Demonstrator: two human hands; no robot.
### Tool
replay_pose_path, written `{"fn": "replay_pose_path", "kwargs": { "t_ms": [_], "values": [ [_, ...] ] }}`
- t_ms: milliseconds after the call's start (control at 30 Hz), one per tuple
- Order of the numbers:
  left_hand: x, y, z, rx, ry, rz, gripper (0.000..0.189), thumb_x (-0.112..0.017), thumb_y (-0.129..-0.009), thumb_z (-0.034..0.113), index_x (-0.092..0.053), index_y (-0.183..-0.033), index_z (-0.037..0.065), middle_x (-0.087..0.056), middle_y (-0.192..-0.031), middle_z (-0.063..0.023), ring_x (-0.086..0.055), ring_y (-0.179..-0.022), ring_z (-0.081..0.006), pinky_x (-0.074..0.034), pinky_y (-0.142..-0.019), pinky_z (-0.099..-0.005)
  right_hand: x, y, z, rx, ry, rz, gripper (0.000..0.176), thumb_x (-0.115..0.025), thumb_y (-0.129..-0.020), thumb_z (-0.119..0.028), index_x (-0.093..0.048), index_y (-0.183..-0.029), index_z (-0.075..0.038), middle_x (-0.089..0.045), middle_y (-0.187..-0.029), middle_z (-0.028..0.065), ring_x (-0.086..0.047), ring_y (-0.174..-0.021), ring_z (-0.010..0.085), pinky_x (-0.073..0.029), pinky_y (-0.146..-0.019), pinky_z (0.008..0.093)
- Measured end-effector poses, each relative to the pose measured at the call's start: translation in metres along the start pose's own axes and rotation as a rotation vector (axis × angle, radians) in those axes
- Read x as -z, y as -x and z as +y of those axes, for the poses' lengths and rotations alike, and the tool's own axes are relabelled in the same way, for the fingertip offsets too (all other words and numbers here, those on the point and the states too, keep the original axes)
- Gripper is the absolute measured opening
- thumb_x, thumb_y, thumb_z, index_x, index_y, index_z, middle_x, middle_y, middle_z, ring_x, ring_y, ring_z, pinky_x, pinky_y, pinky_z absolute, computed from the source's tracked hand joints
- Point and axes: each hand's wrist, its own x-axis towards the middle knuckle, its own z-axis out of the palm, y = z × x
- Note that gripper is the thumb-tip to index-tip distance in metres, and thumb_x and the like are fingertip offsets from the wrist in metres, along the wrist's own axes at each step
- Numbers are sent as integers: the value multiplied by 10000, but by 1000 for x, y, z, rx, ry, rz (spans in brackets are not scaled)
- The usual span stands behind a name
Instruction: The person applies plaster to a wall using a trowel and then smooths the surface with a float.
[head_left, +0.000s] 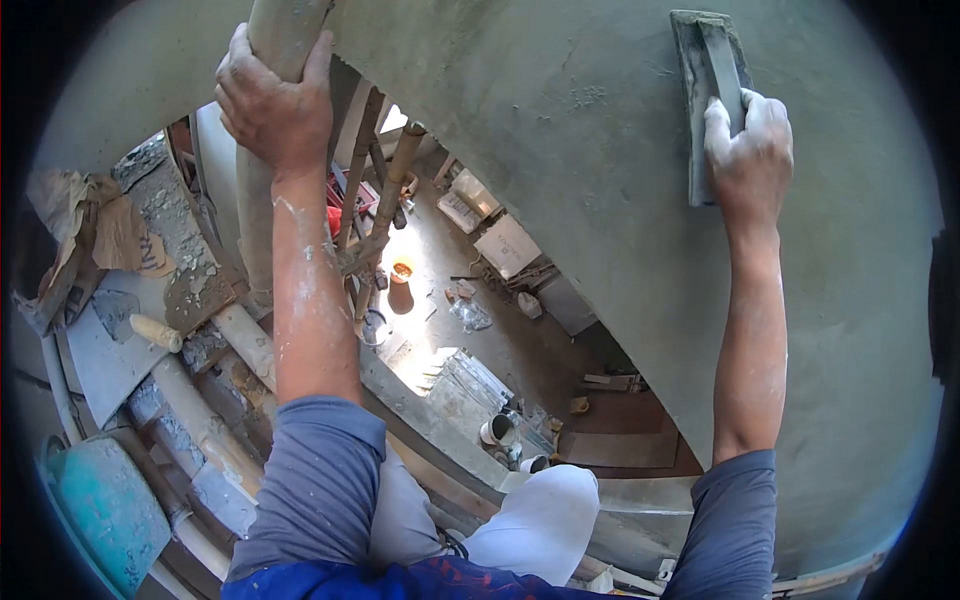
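My right hand (750, 155) is closed round the handle of a plastering float (697, 110), whose long flat face lies against the grey plastered surface (540, 110). Fine ridges and a small rough patch show in the plaster left of the float. At the upper left, my left hand (275, 105) grips a thick bamboo pole (290, 35), thumb on one side and fingers on the other. Pale splashes mark my left forearm.
Bamboo poles (205, 420) form scaffolding at the left, with a mortar-covered board (185, 235), torn paper sack (125, 235) and teal container (110, 510). Far below, the floor (410, 260) holds boxes (507, 245), buckets (496, 430) and debris. Crossed poles (375, 200) stand beyond my left arm.
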Motion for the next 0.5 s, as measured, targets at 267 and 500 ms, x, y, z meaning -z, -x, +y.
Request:
{"fn": "replay_pose_path", "kwargs": {
  "t_ms": [267, 500],
  "values": [
    [2, -1, 5, 7, 3, 8, 796, -823, -702, 523, -545, -1284, 56, -588, -1185, -157, -557, -1128, -347, -447, -931, -489, -88, 49, -118, 10, -355, -242, 198, -625, -844, -198, -551, -849, -15, -548, -867, 176, -563, -838, 358, -488, -770, 466],
    [-3, 0, -2, -15, 51, 31, 804, -804, -720, 521, -507, -1319, 76, -579, -1191, -123, -551, -1116, -339, -433, -923, -482, -76, 112, -156, 12, -634, -545, 240, -640, -832, -214, -563, -914, -2, -564, -927, 195, -571, -898, 375, -494, -790, 472]
  ]
}}
